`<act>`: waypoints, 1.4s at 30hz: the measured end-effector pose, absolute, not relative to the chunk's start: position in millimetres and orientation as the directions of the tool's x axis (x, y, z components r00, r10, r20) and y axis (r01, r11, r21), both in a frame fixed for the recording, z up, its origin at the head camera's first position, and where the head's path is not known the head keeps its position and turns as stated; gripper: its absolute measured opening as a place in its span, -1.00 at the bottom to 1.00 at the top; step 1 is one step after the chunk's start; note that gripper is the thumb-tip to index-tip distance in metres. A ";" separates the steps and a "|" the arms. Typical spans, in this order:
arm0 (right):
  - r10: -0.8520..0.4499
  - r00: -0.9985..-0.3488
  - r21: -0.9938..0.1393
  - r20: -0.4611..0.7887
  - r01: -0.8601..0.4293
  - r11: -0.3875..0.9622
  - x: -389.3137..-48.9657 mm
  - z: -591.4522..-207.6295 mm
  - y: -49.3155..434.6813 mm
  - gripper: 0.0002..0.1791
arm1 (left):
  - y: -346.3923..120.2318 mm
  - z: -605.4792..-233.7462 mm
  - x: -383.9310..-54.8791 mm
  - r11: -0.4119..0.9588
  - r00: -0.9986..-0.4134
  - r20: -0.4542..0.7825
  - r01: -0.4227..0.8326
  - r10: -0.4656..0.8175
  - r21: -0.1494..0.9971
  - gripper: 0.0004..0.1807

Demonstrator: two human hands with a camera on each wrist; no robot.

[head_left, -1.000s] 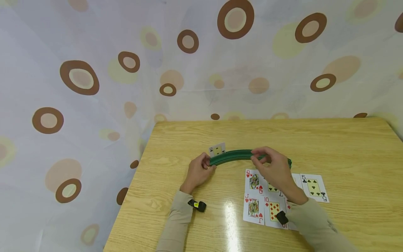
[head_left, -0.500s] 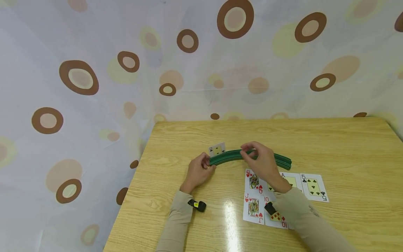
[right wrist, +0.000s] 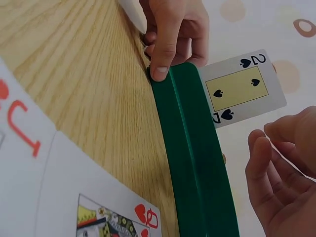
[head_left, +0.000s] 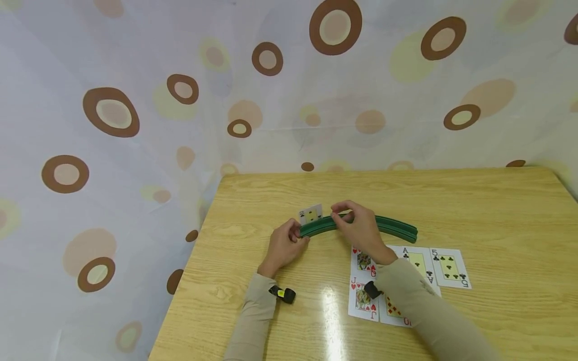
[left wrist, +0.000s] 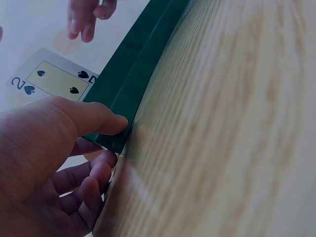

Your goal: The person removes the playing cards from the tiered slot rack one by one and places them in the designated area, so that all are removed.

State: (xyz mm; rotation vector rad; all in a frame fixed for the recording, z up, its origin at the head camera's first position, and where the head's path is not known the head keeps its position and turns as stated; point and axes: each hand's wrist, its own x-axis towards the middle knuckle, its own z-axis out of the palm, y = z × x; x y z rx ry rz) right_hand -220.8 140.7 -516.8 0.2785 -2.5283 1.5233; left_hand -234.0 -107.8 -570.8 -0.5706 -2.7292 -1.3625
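Observation:
A green curved card holder (head_left: 397, 228) lies on the table, and a two of spades (head_left: 311, 214) stands upright in its left part. My left hand (head_left: 283, 248) grips the holder's left end, its thumb (left wrist: 101, 117) laid on the green front face in the left wrist view. My right hand (head_left: 361, 231) is over the middle of the holder, just right of the standing card. In the right wrist view its loosely bent fingers (right wrist: 259, 153) are near the card's edge, with nothing seen between fingers and thumb.
Face-up cards lie right of centre in front of the holder: a queen of hearts (head_left: 363, 260), a jack of hearts (head_left: 361, 299), a ten of diamonds (head_left: 392, 310) partly under the right sleeve, an ace (head_left: 417, 263) and a five of clubs (head_left: 449, 267). A patterned curtain (head_left: 289, 100) hangs behind the table.
My right hand has moved left along the holder toward the two of spades, uncovering the holder's right end and the ace. My left hand has stayed in place.

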 end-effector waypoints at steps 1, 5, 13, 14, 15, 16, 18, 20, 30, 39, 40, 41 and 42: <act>-0.068 -0.968 -0.856 0.241 -0.245 0.455 -222.8 -516.9 139.1 -0.78 | -108.1 -571.2 -234.0 0.548 -0.933 0.192 0.337 0.305 0.766 -0.78; -0.072 -0.969 -0.859 0.236 -0.243 0.450 -229.9 -519.3 132.7 -0.79 | -108.1 -569.0 -233.1 0.557 -0.939 0.164 0.313 0.301 0.769 -0.78; -0.074 -0.976 -0.871 0.205 -0.217 0.442 -238.7 -528.0 124.6 -0.83 | -108.3 -566.5 -233.3 0.570 -0.944 0.134 0.291 0.301 0.769 -0.79; -0.075 -0.977 -0.871 0.200 -0.213 0.443 -239.5 -529.2 124.2 -0.83 | -108.1 -566.1 -233.4 0.572 -0.944 0.135 0.292 0.301 0.767 -0.79; -0.077 -0.978 -0.871 0.195 -0.209 0.445 -240.1 -530.2 123.8 -0.83 | -108.1 -566.1 -233.6 0.572 -0.944 0.137 0.294 0.301 0.766 -0.79; -0.078 -0.979 -0.870 0.191 -0.205 0.447 -240.6 -531.2 123.4 -0.83 | -108.2 -566.2 -233.9 0.571 -0.944 0.135 0.293 0.302 0.767 -0.79; -0.081 -0.979 -0.867 0.185 -0.202 0.456 -241.2 -532.7 122.6 -0.83 | -108.5 -567.1 -234.3 0.571 -0.942 0.141 0.298 0.304 0.765 -0.79; -0.083 -0.979 -0.859 0.188 -0.204 0.469 -241.3 -533.9 122.0 -0.84 | -109.1 -568.6 -234.7 0.567 -0.940 0.148 0.306 0.307 0.765 -0.79; -0.086 -0.977 -0.844 0.197 -0.214 0.492 -241.6 -535.2 121.6 -0.86 | -107.9 -568.5 -234.3 0.566 -0.937 0.167 0.320 0.306 0.760 -0.79; -0.082 -0.976 -0.859 0.201 -0.216 0.465 -239.9 -533.7 124.3 -0.85 | -106.9 -567.3 -234.7 0.570 -0.943 0.151 0.302 0.296 0.764 -0.80; -0.084 -0.975 -0.859 0.204 -0.220 0.462 -239.7 -533.0 124.7 -0.85 | -107.0 -567.5 -234.6 0.569 -0.942 0.155 0.305 0.298 0.764 -0.79; -0.085 -0.976 -0.861 0.202 -0.218 0.459 -239.1 -532.4 125.1 -0.85 | -107.1 -567.7 -234.4 0.568 -0.941 0.157 0.307 0.298 0.764 -0.80; -0.084 -0.976 -0.864 0.200 -0.216 0.454 -238.4 -531.6 125.4 -0.85 | -107.0 -567.6 -234.1 0.567 -0.941 0.158 0.309 0.299 0.764 -0.79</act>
